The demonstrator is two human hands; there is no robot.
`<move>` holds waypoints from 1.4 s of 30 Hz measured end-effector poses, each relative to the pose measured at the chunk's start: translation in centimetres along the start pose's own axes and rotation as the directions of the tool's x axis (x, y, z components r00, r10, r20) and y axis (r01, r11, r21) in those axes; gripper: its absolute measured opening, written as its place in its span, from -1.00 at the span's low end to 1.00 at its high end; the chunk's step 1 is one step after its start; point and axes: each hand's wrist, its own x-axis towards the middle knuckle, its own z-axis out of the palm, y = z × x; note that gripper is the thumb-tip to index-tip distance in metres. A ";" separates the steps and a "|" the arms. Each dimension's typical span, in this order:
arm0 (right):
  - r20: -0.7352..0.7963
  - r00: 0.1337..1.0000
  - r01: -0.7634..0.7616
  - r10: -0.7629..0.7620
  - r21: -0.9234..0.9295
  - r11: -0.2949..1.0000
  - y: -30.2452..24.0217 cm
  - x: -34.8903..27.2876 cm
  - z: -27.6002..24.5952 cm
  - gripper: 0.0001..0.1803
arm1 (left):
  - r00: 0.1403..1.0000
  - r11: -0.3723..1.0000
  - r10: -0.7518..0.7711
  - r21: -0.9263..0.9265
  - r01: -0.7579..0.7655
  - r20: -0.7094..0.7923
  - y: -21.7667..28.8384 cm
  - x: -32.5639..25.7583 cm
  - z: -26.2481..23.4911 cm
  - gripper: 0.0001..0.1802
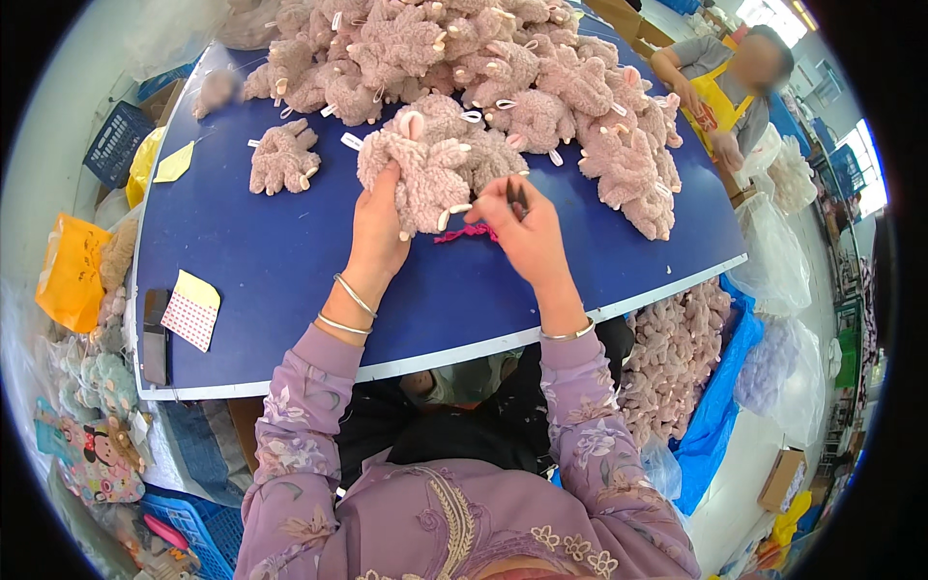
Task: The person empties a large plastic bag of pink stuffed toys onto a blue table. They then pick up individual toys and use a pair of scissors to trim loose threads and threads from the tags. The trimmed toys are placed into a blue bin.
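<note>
My left hand (383,232) is closed on a fluffy pinkish-grey plush toy piece (418,179), limp, with a white loop tag and cream tips. My right hand (528,237) is closed around dark thread snips (517,197), whose two pointed ends stick up between the fingers. Its thumb and forefinger are at a cream tip on the lower edge of the plush; whether they pinch it I cannot tell. A bright pink braided cord (467,232) lies below that hand. Another plush piece (488,159) lies just behind the held one.
A large heap of similar plush pieces (396,43) covers the far side of the blue table (290,280). One plush piece (284,158) lies apart. A dotted sticker sheet (191,309) and a phone-like dark object (155,336) lie left. A co-worker (720,87) sits far right.
</note>
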 end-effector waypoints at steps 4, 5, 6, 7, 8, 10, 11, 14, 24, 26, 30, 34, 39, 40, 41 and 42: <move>-0.090 0.995 0.028 -0.042 -0.154 0.988 0.0 -0.5 2.0 -0.75 | 1.000 0.999 0.024 0.028 -0.025 0.018 -0.3 -0.1 0.1 -0.57; -0.121 0.991 0.042 -0.061 -0.155 0.987 0.4 -0.3 2.1 -0.76 | 0.999 0.998 0.027 0.064 -0.029 0.030 -0.4 -0.2 0.2 -0.58; -0.151 0.985 0.056 -0.081 -0.159 0.986 0.6 -0.2 2.2 -0.77 | 0.999 0.995 0.031 0.099 -0.035 0.041 -0.5 -0.3 0.3 -0.58; -0.168 0.982 0.059 -0.084 -0.149 0.987 0.5 -0.2 2.1 -0.78 | 0.998 0.990 0.021 0.141 -0.030 0.064 -0.5 -0.6 0.3 -0.58; -0.184 0.979 0.062 -0.087 -0.139 0.988 0.2 -0.2 2.0 -0.79 | 0.996 0.983 0.009 0.183 -0.025 0.087 -0.5 -0.8 0.3 -0.58; -0.161 0.979 0.101 -0.125 -0.153 0.983 0.0 -0.2 1.6 -0.81 | 0.996 0.976 -0.028 0.218 0.008 0.088 -0.4 -0.9 0.3 -0.59; -0.121 0.980 0.136 -0.158 -0.174 0.975 0.0 -0.2 1.4 -0.81 | 0.996 0.977 -0.053 0.211 0.038 0.066 -0.1 -0.8 0.0 -0.59; -0.074 0.964 0.238 -0.254 -0.178 0.955 0.4 -0.2 1.4 -0.82 | 0.991 0.973 -0.126 0.199 0.116 0.039 0.1 -0.6 -0.5 -0.64; -0.065 0.988 0.125 -0.140 -0.200 0.972 0.0 -1.1 3.2 -0.85 | 0.994 0.984 -0.105 0.147 0.102 0.012 0.1 -0.7 -0.5 -0.67; -0.101 0.985 0.124 -0.142 -0.164 0.979 0.5 -0.8 3.2 -0.81 | 0.996 0.982 -0.086 0.169 0.081 0.023 -0.1 -0.6 -0.5 -0.68; -0.114 0.989 0.072 -0.093 -0.178 0.981 -0.9 -1.1 3.3 -0.79 | 0.998 0.976 -0.027 0.216 0.015 0.052 -0.7 -0.5 -0.5 -0.69; -0.075 0.984 0.141 -0.162 -0.231 0.963 -0.6 -1.0 2.5 -0.80 | 0.995 0.962 0.008 0.270 -0.035 0.100 -0.9 -0.4 -0.7 -0.65; -0.590 0.786 0.422 -0.182 0.299 0.856 -4.1 -1.3 -4.7 -0.72 | 0.969 0.915 0.174 0.335 -0.225 0.175 3.1 0.9 -0.8 -0.67; -0.656 0.725 0.596 -0.209 0.447 0.667 -6.4 -1.9 -7.6 -0.65 | 0.933 0.849 0.327 0.387 -0.359 0.149 4.6 1.7 -1.4 -0.68; -0.685 0.687 0.695 -0.243 0.523 0.494 -8.1 -2.6 -9.9 -0.57 | 0.853 0.620 0.493 0.617 -0.484 0.172 6.2 2.7 -2.9 -0.65; -0.696 0.676 0.714 -0.242 0.537 0.449 -8.7 -2.9 -10.8 -0.49 | 0.741 0.314 0.627 0.791 -0.525 0.243 7.6 3.5 -4.7 -0.62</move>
